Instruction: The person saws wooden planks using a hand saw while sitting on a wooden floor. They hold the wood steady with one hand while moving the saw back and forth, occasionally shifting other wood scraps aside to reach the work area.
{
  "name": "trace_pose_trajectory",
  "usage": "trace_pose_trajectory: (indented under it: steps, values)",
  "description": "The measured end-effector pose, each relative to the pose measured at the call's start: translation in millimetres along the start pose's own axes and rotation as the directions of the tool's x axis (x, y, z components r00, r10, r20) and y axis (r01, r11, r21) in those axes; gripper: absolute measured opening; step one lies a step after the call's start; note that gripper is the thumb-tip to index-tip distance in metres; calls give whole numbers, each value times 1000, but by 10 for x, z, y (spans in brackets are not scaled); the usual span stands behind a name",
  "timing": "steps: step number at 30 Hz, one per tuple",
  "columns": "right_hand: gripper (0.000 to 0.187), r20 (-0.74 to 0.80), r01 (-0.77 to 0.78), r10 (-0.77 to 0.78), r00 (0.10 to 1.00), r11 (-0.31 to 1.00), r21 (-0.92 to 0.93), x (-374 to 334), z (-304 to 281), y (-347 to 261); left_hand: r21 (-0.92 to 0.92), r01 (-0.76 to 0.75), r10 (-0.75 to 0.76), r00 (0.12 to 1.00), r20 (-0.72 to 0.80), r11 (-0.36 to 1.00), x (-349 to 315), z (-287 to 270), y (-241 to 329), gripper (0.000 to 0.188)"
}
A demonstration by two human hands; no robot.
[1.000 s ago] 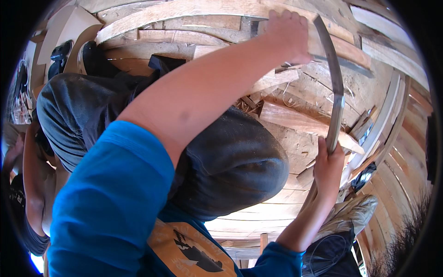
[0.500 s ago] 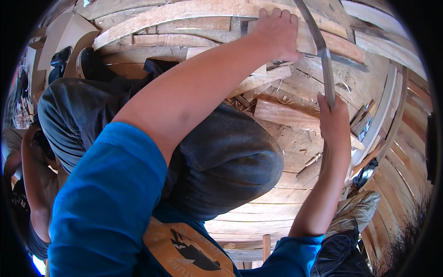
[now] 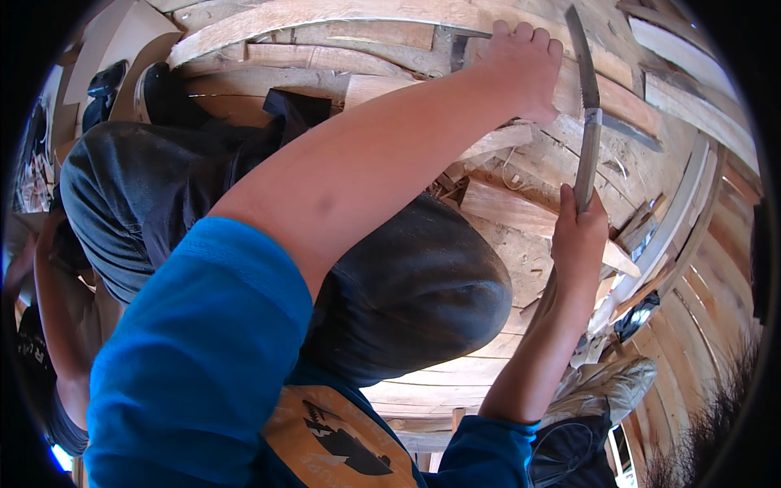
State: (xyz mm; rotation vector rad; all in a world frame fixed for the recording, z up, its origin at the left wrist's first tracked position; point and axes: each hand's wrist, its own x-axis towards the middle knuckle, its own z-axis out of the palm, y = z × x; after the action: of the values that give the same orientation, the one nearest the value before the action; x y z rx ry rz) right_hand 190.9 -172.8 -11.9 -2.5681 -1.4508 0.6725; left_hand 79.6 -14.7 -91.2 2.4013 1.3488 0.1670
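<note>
My right hand (image 3: 580, 232) is closed round the wooden handle of a long-handled knife (image 3: 586, 154), whose rear end runs back along my forearm. A pale metal collar joins the handle to a narrow, slightly curved dark blade, pointing away from me. To its left, my left hand (image 3: 521, 69) lies over a wooden plank (image 3: 622, 106), fingers bent over it and thumb toward me; part of the wood is hidden under the palm. The blade stands just right of my left fingers, apart from them. Below my hands sits a pale wooden block (image 3: 508, 207).
A long curved plank (image 3: 342, 12) crosses the far side. Wood shavings (image 3: 447, 187) and offcuts lie around the block. My bent knee (image 3: 431, 285) is close below the hands. Another person's arm (image 3: 61, 317) shows at left, and a board wall (image 3: 708, 285) curves at right.
The knife has swung upright, its blade shifting right, away from my left hand. My right hand has drawn slightly toward me. My left hand appears a little further right in the view.
</note>
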Motion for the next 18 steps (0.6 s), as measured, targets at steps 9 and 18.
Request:
trace_pose_trajectory:
  steps: [9,18]
  values:
    - [24,-21,-21,21,1000,1000,8,-318,-52,55,-60,44,-44,999,-2,997,70,45,34,72]
    - [21,49,-201,196,979,970,139,-1107,-179,186,-45,-11,13,999,53,999,27,-5,26,78]
